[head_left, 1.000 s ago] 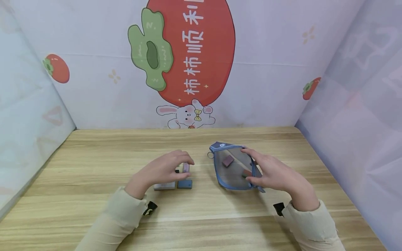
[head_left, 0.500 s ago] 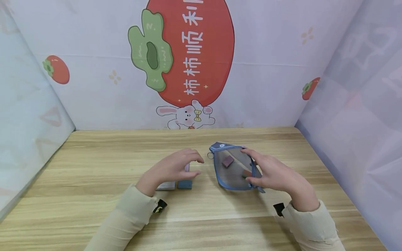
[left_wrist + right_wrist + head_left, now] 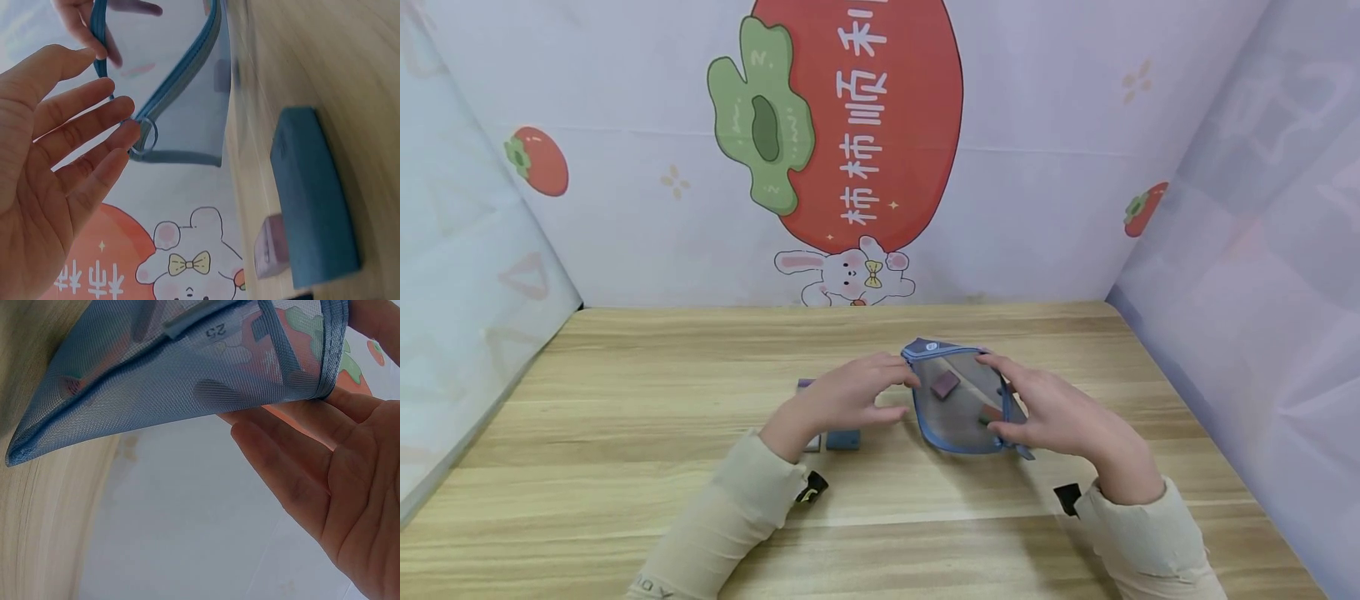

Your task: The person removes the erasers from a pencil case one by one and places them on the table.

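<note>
A blue-edged see-through mesh zipper pouch (image 3: 955, 429) stands propped over the table, its zipper side parted. My right hand (image 3: 1056, 412) holds its right edge between thumb and fingers; in the right wrist view, several fingers lie behind the mesh. Inside the pouch are a purple block (image 3: 945, 385) and a reddish-green one (image 3: 989, 414). My left hand (image 3: 850, 396) is at the pouch's left side, fingers spread and loosely bent, holding nothing. In the left wrist view its fingertips overlap the zipper's pull ring (image 3: 157, 134). A blue eraser-like block (image 3: 312, 200) lies on the table below that hand.
Beside the blue block is a small pinkish block (image 3: 272, 247). A white block (image 3: 813, 445) and a purple one (image 3: 806, 382) show partly behind my left hand. Printed cloth walls (image 3: 647, 233) enclose the wooden table (image 3: 625, 400) at the back and both sides.
My left hand has moved right, from over the loose blocks to the pouch's left edge, uncovering and covering different blocks. My right hand and the pouch have stayed in place.
</note>
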Motion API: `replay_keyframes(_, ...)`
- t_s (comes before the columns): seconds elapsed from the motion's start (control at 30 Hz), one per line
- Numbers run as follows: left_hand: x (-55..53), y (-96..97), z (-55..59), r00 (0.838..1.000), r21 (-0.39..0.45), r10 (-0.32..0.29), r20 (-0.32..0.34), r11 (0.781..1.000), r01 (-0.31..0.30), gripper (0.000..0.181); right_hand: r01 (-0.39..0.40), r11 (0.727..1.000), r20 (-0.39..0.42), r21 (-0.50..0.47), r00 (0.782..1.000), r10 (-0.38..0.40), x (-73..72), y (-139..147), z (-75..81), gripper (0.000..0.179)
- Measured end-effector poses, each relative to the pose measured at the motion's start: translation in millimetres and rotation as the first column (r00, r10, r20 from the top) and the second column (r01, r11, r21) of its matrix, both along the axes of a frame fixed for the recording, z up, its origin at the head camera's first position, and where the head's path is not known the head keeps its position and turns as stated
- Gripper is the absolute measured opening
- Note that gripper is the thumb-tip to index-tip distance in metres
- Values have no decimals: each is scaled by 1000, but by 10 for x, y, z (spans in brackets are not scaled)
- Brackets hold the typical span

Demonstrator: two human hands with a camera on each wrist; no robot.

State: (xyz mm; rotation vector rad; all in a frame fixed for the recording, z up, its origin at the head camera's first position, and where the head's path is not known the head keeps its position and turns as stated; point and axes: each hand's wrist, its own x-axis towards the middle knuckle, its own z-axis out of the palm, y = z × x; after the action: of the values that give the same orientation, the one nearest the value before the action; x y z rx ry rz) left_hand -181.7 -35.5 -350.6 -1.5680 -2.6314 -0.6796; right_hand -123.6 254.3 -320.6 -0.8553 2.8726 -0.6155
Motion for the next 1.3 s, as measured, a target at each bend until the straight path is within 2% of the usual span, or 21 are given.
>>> replay_keyframes(0.23, -14, 140, -15, 998, 23, -68, -5, 997, 68, 31, -6, 1000, -2, 2, 1000, 6, -10, 1, -6, 79)
replay_keyframes(0.67, -9, 288, -15, 997, -20, -70, 30, 997, 70, 33, -11, 1000, -1, 3, 1000, 11, -16, 2, 6, 80)
replay_keyframes(0.97, -10, 446, -21, 997, -52, -77, 23, 996, 78, 33, -4, 1000, 19, 1, 1000, 4, -10, 1, 8, 81)
replay_keyframes(1.3, -12, 597, -85, 996, -79, -88, 16, 993, 89, 33, 0, 1000, 36, -8, 999, 0, -4, 7, 3, 81)
